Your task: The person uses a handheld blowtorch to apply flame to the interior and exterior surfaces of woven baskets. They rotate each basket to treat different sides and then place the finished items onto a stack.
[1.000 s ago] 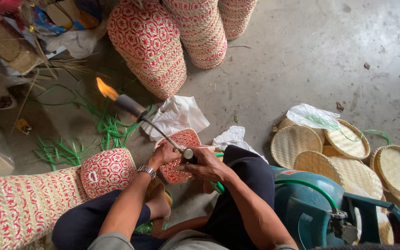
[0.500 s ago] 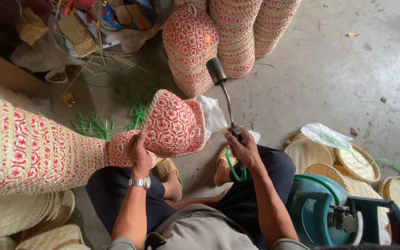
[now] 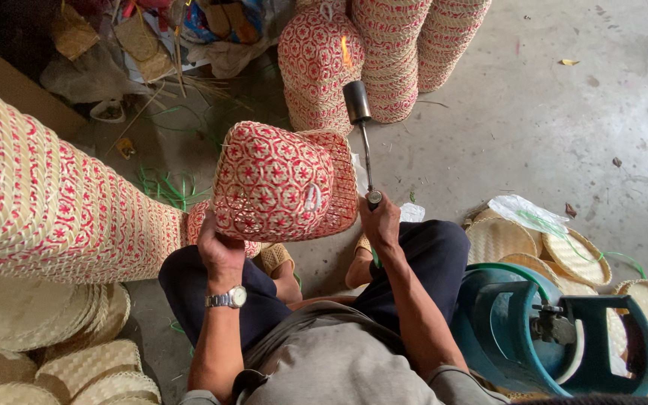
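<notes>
Holding up a red-and-cream woven basket (image 3: 279,184) in the left hand (image 3: 219,251), grip closed on its lower edge, basket tipped on its side above the knees, patterned base facing the camera, inside hidden. Gripping the handle of a gas torch (image 3: 361,135) in the right hand (image 3: 380,217), fingers wrapped fully round it, metal stem rising just beside the basket's right wall, small flame (image 3: 345,51) burning at the nozzle. Sitting low on the concrete floor (image 3: 549,127), wristwatch (image 3: 226,298) showing on the left wrist. Lying at left, a long stack of nested matching baskets (image 3: 54,202), reaching almost to the held basket. Standing beyond the torch, more upright stacks of patterned baskets (image 3: 384,52). Resting at lower right, a teal gas cylinder (image 3: 519,330) with a green hose, touching the right leg. Lying behind it, round plain woven lids (image 3: 564,255), overlapping on the floor. Piling at lower left, plain cream woven pieces (image 3: 31,322).
</notes>
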